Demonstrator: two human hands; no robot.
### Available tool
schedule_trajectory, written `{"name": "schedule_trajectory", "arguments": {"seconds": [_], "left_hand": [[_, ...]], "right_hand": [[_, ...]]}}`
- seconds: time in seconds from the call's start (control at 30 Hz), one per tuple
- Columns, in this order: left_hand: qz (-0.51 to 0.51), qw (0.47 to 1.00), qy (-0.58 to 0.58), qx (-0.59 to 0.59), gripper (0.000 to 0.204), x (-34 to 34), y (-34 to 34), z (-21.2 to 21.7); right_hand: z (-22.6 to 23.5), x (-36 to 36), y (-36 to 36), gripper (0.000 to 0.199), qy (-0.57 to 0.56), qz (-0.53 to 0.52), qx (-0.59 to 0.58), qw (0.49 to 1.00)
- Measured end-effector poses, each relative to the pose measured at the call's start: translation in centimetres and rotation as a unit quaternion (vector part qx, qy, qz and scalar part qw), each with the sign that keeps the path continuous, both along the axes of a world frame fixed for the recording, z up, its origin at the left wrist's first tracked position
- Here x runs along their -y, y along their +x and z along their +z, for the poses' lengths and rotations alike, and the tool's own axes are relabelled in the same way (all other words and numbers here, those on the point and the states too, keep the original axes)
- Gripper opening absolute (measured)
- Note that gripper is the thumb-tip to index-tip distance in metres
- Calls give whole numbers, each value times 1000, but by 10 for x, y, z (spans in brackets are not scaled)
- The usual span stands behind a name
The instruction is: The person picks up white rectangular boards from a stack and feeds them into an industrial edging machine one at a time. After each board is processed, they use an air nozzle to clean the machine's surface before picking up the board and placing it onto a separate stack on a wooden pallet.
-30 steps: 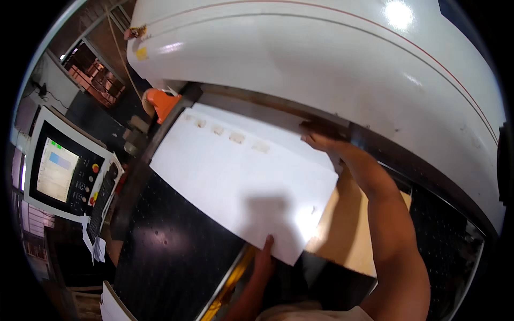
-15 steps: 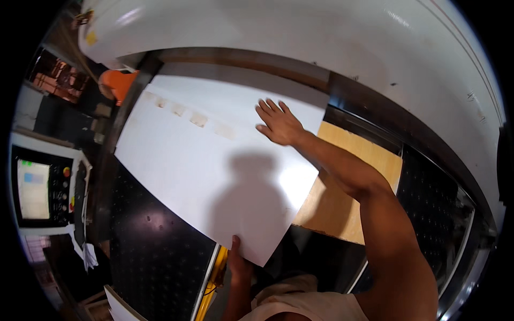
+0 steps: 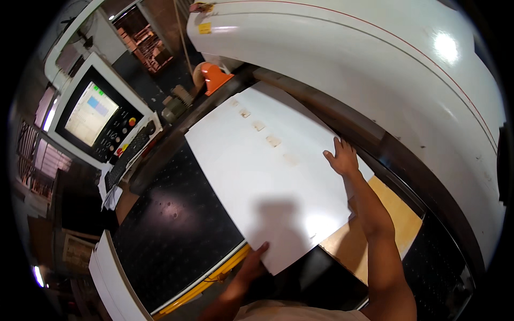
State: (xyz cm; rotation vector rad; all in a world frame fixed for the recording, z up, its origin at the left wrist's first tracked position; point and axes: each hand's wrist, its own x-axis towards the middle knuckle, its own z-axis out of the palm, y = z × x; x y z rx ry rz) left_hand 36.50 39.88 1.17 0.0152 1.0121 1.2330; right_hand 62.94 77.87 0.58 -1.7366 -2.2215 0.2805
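Observation:
A large white sheet or board (image 3: 241,171) lies slantwise in front of me, with a row of several brownish patches across its far part. My left hand (image 3: 254,266) grips its near corner, thumb on top and the other fingers hidden underneath. On the right part of the board, by its far edge, my right hand (image 3: 344,159) rests palm down with fingers spread, holding nothing. Under the board's right side sticks out a light plywood panel (image 3: 405,213). My head and shoulders throw a shadow onto the white surface.
Beneath lies a black, dotted machine bed (image 3: 171,230) with a yellow rail (image 3: 225,266) along its near edge. A long white machine housing (image 3: 342,59) spans the far side. Left are a control console (image 3: 91,115), a keyboard (image 3: 128,158), an orange hood (image 3: 215,78) and a white panel (image 3: 115,278).
The view has swung left, so the console shows more fully and the board appears farther right. My left hand still grips the near corner; my right hand still lies flat on the board.

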Motion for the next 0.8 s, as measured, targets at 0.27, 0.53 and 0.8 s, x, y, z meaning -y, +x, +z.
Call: {"name": "schedule_trajectory", "arguments": {"seconds": [0.27, 0.53, 0.8], "left_hand": [[70, 996, -17, -51, 52, -42, 29, -20], [107, 992, -3, 62, 50, -11, 24, -21], [69, 996, -46, 13, 54, 139, -61, -2]], "right_hand": [[28, 40, -11, 82, -193, 66, -56, 977], [22, 90, -16, 81, -166, 107, -56, 979], [11, 250, -64, 82, -104, 166, -106, 975]]}}
